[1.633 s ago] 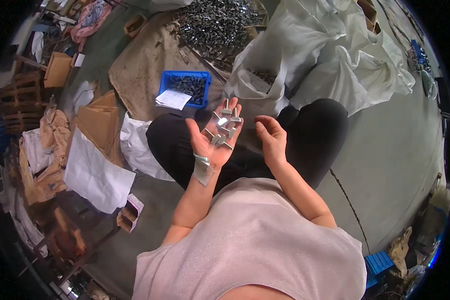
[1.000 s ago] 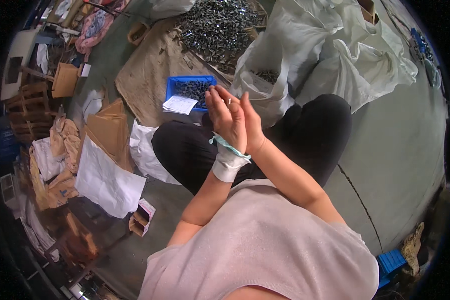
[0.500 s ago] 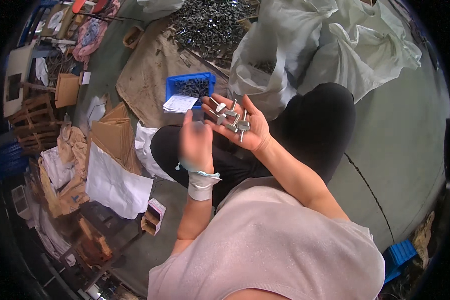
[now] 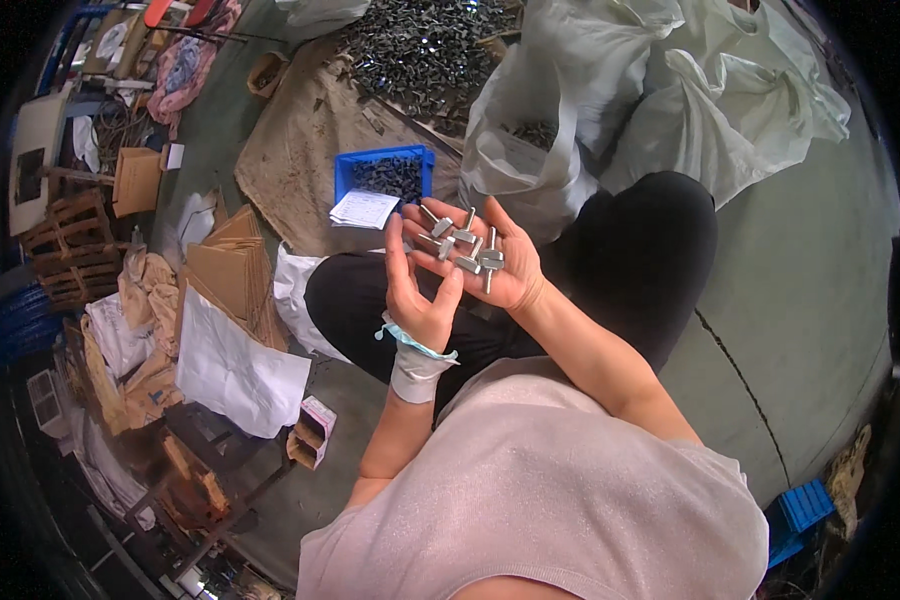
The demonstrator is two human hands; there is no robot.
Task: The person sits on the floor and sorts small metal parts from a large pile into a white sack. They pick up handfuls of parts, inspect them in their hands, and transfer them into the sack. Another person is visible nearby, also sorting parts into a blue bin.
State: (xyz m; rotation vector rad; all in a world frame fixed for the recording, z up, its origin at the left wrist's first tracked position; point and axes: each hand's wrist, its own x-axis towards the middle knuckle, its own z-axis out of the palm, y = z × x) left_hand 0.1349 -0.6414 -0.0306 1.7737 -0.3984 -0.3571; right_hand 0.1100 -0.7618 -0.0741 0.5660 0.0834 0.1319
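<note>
Several silvery T-head bolts (image 4: 491,259) lie loose in the upturned palm of my right hand (image 4: 518,275), above my crossed legs. The fingers of that hand are slightly cupped, and the bolts point in different directions. My left hand (image 4: 420,300) is right beside it at the left, thumb and fingers apart, with nothing seen in it. Its fingertips come close to the right hand's fingers; whether they touch I cannot tell. A pale band wraps the left wrist. Just beyond both hands stands a blue bin (image 4: 428,172) of small dark metal parts, with white paper slips (image 4: 364,209) on its near edge.
A large heap of metal parts (image 4: 420,55) lies beyond the bin, next to a brown cloth (image 4: 295,165). White woven sacks (image 4: 705,120) stand at the far right. Flattened cardboard (image 4: 232,270), white sheet (image 4: 240,360) and small box (image 4: 312,432) lie left. A blue crate (image 4: 805,507) sits lower right.
My left hand, blurred earlier, has moved right toward the bolts, and its thumb and fingers now show apart. The bolts stay in my right palm, slightly shifted.
</note>
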